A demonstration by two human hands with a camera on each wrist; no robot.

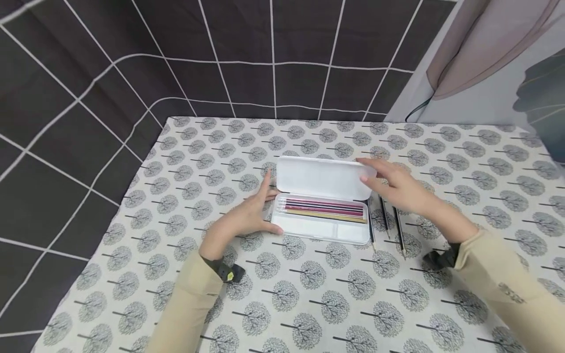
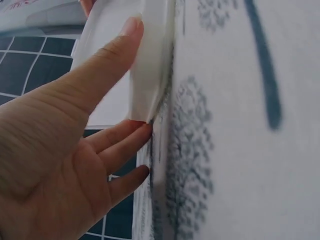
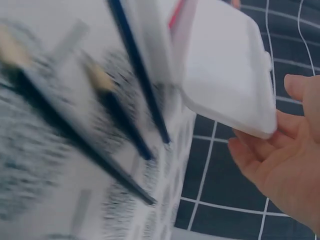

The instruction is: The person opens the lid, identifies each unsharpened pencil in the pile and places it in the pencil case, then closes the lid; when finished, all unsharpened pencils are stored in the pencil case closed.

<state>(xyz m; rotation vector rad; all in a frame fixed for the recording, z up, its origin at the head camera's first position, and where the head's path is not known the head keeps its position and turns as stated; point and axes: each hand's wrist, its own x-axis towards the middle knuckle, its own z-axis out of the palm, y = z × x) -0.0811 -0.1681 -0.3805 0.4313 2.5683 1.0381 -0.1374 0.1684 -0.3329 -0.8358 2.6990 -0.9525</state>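
A white pencil case (image 1: 304, 229) lies with its lid (image 1: 318, 176) raised. Several pencils (image 1: 324, 206), pink, dark and gold, lie side by side in its base. My left hand (image 1: 248, 214) holds the base's left end, thumb at the front corner and fingers toward the back; in the left wrist view the thumb (image 2: 112, 55) rests along the white side. My right hand (image 1: 403, 189) is at the lid's right end. In the right wrist view its fingers (image 3: 255, 155) touch the lid from behind, with the thumb apart from it.
Three dark pencils (image 1: 399, 233) lie loose just right of the case, points toward me. A tree-patterned cloth (image 1: 309, 294) covers the table. Dark checked fabric (image 1: 247, 44) hangs behind and on the left, and a pale curtain (image 1: 494, 49) at the back right.
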